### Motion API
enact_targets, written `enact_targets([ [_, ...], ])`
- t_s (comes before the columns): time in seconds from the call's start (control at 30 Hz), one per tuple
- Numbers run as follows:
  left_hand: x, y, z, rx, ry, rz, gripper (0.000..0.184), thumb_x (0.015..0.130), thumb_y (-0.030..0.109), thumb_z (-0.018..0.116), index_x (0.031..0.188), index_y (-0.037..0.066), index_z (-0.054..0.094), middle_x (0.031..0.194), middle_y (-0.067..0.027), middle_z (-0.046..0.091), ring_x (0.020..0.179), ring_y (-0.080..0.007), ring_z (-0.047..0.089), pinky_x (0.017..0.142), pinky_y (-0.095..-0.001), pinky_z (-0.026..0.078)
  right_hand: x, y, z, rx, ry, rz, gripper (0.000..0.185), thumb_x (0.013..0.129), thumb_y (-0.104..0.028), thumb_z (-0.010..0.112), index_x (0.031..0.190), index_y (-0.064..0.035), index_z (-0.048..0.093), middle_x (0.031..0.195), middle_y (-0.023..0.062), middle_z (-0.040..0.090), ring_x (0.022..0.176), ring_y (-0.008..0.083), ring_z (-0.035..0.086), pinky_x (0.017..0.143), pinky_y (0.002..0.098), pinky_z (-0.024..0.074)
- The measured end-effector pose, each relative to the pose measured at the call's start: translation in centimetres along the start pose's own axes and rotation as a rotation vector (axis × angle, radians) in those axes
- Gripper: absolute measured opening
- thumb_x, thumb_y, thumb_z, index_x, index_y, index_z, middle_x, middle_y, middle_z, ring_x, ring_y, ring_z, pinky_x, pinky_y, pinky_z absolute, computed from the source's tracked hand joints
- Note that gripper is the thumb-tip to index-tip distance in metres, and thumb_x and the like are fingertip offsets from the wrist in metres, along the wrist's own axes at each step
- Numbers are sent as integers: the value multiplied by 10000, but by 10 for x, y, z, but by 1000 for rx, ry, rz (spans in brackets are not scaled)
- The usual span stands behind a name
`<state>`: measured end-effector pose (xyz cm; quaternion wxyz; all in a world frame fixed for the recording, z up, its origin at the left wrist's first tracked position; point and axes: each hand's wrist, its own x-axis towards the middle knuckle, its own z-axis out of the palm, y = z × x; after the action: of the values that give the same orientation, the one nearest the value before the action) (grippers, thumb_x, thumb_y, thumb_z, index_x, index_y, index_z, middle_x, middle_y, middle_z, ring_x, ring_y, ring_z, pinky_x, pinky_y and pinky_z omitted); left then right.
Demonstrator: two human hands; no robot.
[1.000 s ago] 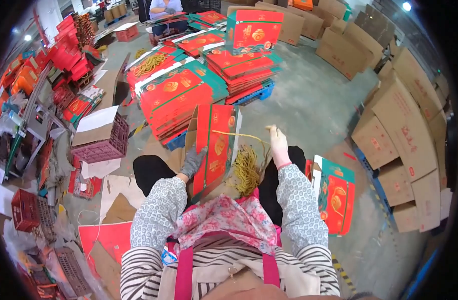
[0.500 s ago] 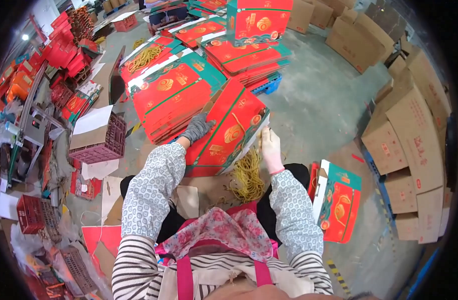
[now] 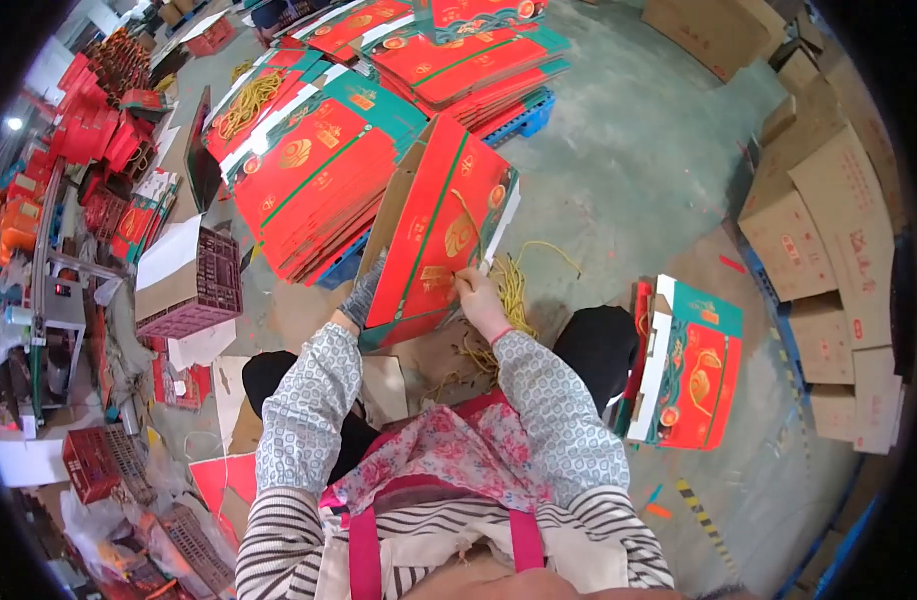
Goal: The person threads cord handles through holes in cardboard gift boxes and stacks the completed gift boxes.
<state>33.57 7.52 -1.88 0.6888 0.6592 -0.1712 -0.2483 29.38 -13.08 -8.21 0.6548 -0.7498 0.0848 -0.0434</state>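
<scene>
A red and green cardboard gift box [image 3: 425, 225] stands tilted between my knees, with its brown inside showing along the left edge. My left hand [image 3: 362, 293], in a grey glove, grips that edge, its fingers partly hidden inside the box. A thin yellow cord [image 3: 465, 208] runs down the printed face. Against this face my right hand [image 3: 478, 298], in a pale glove, is closed in a pinch at the cord's lower end; the fingertips hide the exact hold. A bundle of yellow cords [image 3: 513, 296] lies just beyond my right hand.
A stack of flat red boxes [image 3: 313, 175] rises ahead on the left, another stack [image 3: 468, 65] behind it on a blue pallet [image 3: 534, 118]. Finished-looking boxes [image 3: 690, 365] stand by my right knee. Brown cartons [image 3: 843, 225] line the right side; a purple crate [image 3: 203, 285] sits left.
My right hand has moved from the box's right edge onto its front face and closed in a pinch. My left hand has slid down and inside the left edge. The box stands more upright.
</scene>
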Motion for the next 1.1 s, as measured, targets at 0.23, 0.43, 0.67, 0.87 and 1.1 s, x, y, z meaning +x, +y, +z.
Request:
enact_targets([
  [0.23, -13, 15, 8, -585, 221, -495, 465, 859, 474, 561, 1104, 80, 564, 903, -100, 630, 774, -217, 619, 647, -329, 526, 4, -18, -6, -103, 117, -144, 114, 838, -106, 557, 880, -15, 610, 749, 137, 628, 668, 261, 618, 635, 333, 475],
  [0.43, -19, 31, 30, -610, 244, -421, 552, 863, 587, 463, 1084, 93, 571, 843, -63, 636, 703, -162, 620, 564, -290, 521, -2, -12, 4, -373, 201, -12, 154, 854, -187, 543, 888, -40, 575, 805, 191, 607, 754, 354, 598, 680, 434, 460],
  [0.67, -39, -18, 4, -460, 64, -315, 688, 836, 601, 509, 1255, 56, 485, 1098, -86, 587, 963, -176, 572, 817, -307, 478, 68, -9, -4, 16, 339, -179, 169, 831, -92, 578, 950, -2, 499, 871, 107, 602, 749, 205, 571, 697, 327, 468],
  [0.87, -34, -11, 4, 143, 286, -360, 420, 876, 332, 585, 1146, 13, 541, 959, -73, 633, 818, -171, 604, 730, -317, 486, 36, -43, -9, 420, -71, 229, 345, 806, -74, 584, 1119, 22, 473, 702, 53, 598, 464, 54, 440, 406, 198, 334],
  [1.1, -32, -35, -28, -309, 423, -246, 353, 856, 295, 609, 1087, 30, 591, 888, -79, 646, 726, -163, 627, 634, -298, 512, -50, -146, -108, 837, -35, 33, 115, 876, -49, 480, 977, -12, 520, 720, 67, 549, 403, 33, 316, 367, 166, 232],
])
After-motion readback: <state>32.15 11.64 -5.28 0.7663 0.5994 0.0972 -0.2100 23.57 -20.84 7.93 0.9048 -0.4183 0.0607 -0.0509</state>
